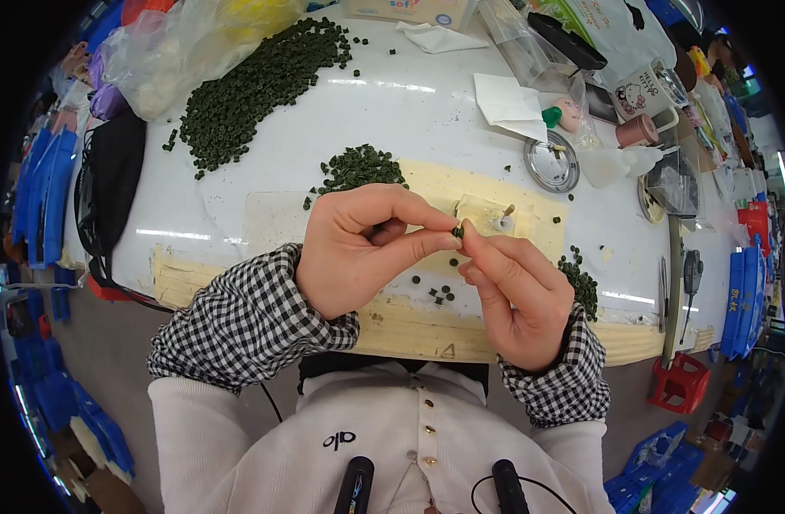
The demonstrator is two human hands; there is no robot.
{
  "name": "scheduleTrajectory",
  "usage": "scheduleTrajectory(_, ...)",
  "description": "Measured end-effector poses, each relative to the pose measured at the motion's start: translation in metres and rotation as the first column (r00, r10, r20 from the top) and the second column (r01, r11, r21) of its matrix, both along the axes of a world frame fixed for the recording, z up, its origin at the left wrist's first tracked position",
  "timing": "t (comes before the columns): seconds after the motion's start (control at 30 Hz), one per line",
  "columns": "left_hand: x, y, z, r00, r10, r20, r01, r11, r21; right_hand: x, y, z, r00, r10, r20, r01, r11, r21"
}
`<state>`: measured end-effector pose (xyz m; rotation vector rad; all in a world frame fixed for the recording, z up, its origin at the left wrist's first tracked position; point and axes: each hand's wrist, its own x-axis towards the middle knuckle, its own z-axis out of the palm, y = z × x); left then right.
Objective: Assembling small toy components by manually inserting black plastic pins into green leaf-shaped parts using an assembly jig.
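Note:
Between the fingertips of both hands, over the table's front part, is a small dark green piece (pixel 458 231). My left hand (pixel 362 244) pinches it between thumb and index finger. From the other side, the fingertips of my right hand (pixel 521 291) close on it too; fingers hide most of its shape. Just beyond the hands stands a small pale block with a short upright peg (pixel 507 212). Behind my left hand lies a small heap of dark green pieces (pixel 358 168). Several loose round pieces (pixel 442 295) lie on the table below the fingertips.
A large pile of green pieces (pixel 255 90) spreads at the far left beside a clear plastic bag (pixel 157 73). Another small heap (pixel 579 283) sits right of my right hand. A round metal lid (pixel 552 164), white tissue (pixel 510 104), patterned mug (pixel 642 92) and tweezers (pixel 663 295) lie to the right.

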<state>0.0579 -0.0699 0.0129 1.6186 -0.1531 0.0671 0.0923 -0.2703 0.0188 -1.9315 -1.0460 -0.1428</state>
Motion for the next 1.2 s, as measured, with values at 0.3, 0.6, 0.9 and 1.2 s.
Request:
scheduleTrajectory(0.3, -0.0004, -0.0003, -0.0019, 1.000, 0.002, 0.003, -0.002, 1.000, 0.005, 0.0012, -0.0004, 0.0005, 0.999, 0.008, 0.052, -0.007, 0.999, -0.035)
scheduleTrajectory(0.6, -0.0009, 0.0009, -0.0025, 1.000, -0.014, -0.012, 0.014, 1.000, 0.021, 0.0008, -0.0005, -0.0014, 0.991, 0.022, 0.129, -0.015, 0.999, -0.050)
scheduleTrajectory(0.9, -0.0016, 0.0022, -0.0009, 0.999, -0.023, 0.043, 0.022, 0.999, 0.025, -0.0021, 0.0004, 0.0000, 0.999, -0.001, 0.039, 0.002, 1.000, -0.006)
scheduleTrajectory(1.2, -0.0017, 0.0035, -0.0015, 0.995, -0.033, 0.093, 0.028, 0.998, 0.056, -0.0023, 0.0003, -0.0010, 0.999, -0.005, 0.037, 0.004, 1.000, 0.010)
